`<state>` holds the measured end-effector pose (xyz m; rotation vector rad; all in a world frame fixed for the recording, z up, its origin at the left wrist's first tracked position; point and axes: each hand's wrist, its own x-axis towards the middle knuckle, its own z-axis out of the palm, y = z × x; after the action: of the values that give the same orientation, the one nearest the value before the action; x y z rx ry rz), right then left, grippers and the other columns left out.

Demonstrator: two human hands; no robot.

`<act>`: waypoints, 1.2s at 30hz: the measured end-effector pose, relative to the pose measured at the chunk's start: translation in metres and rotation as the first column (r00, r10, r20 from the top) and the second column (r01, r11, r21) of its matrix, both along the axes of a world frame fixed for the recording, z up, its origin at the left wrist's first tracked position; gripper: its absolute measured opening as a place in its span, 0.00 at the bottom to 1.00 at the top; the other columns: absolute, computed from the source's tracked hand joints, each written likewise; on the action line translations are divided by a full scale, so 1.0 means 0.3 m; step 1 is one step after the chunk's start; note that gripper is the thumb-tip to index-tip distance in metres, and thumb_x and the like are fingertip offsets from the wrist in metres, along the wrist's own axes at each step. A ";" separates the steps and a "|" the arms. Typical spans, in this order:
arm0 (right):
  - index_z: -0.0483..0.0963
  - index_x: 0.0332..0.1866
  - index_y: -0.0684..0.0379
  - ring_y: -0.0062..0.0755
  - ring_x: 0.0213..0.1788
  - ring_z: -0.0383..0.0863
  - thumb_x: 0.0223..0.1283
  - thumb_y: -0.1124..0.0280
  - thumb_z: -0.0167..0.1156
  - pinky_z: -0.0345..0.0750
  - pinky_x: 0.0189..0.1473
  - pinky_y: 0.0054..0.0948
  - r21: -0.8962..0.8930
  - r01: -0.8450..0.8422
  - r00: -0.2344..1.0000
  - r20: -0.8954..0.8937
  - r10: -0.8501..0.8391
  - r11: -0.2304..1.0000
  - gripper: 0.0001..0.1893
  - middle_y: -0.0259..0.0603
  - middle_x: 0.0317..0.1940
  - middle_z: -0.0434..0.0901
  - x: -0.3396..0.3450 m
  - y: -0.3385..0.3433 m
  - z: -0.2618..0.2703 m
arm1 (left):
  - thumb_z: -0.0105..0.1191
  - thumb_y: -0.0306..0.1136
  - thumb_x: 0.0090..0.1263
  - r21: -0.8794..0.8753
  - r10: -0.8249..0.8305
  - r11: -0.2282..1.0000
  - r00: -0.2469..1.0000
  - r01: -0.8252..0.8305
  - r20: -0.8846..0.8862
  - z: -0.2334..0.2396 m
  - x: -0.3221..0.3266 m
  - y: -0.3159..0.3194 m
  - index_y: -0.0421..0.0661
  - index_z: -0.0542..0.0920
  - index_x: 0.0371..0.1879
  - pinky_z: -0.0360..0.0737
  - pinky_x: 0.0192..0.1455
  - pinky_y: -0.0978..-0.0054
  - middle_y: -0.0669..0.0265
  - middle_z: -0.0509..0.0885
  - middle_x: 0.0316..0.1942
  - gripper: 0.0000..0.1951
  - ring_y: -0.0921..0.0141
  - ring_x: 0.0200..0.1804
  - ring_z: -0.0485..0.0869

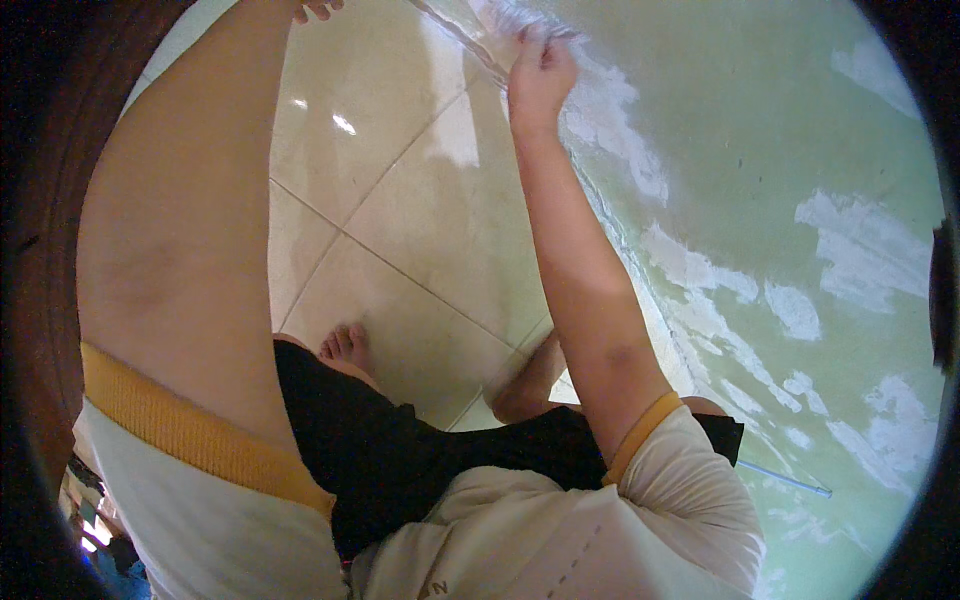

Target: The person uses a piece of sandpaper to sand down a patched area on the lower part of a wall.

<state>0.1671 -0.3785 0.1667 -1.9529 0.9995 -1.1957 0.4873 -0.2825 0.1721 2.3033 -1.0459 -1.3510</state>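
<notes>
My right hand (pixel 543 79) is at the foot of a pale green wall (pixel 750 135), its fingers curled in. Between the fingertips and the wall is a thin, whitish object (pixel 534 16), too blurred to name. White filler-like patches (pixel 619 127) mark the wall around and below the hand. Only some fingertips of my left hand (pixel 319 9) show, at the top edge above the tiled floor; the rest is cut off or behind the forearm, and what it touches cannot be seen.
Beige floor tiles (pixel 427 225) meet the wall along a rough, whitish joint (pixel 600 199). My bare foot (pixel 346 346) rests on the tiles, below my black shorts (pixel 450 457). A thin bluish rod (pixel 787 478) lies near the wall at lower right. Mixed objects (pixel 109 529) are at lower left.
</notes>
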 end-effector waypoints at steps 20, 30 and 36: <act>0.75 0.26 0.69 0.28 0.29 0.74 0.61 0.66 0.53 0.70 0.35 0.30 0.063 -0.032 0.994 0.108 0.025 0.998 0.15 0.42 0.23 0.78 0.023 0.024 0.048 | 0.45 0.43 0.71 0.013 0.025 1.000 1.000 -0.025 -0.011 -0.022 -0.011 0.011 0.36 0.69 0.59 0.75 0.55 0.54 0.50 0.72 0.59 0.25 0.55 0.57 0.76; 0.70 0.24 0.71 0.35 0.25 0.71 0.59 0.66 0.53 0.68 0.31 0.34 0.024 -0.023 0.992 0.126 0.020 0.999 0.16 0.49 0.20 0.74 0.015 0.043 0.083 | 0.43 0.43 0.72 0.016 0.047 0.999 0.996 -0.046 -0.074 -0.041 0.022 0.029 0.35 0.68 0.59 0.75 0.56 0.55 0.50 0.71 0.60 0.25 0.54 0.58 0.75; 0.77 0.26 0.68 0.27 0.27 0.74 0.55 0.67 0.54 0.69 0.32 0.30 0.511 0.275 0.955 -0.243 -0.171 0.814 0.13 0.39 0.22 0.78 -0.107 0.001 -0.151 | 0.45 0.42 0.71 -0.022 -0.009 1.000 0.999 0.008 -0.041 0.025 -0.026 -0.012 0.35 0.69 0.59 0.76 0.55 0.53 0.51 0.73 0.59 0.25 0.55 0.56 0.77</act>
<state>0.1351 -0.3780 0.1216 -1.5335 1.5147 -0.7314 0.4795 -0.2861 0.1797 2.2478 -1.0539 -1.3775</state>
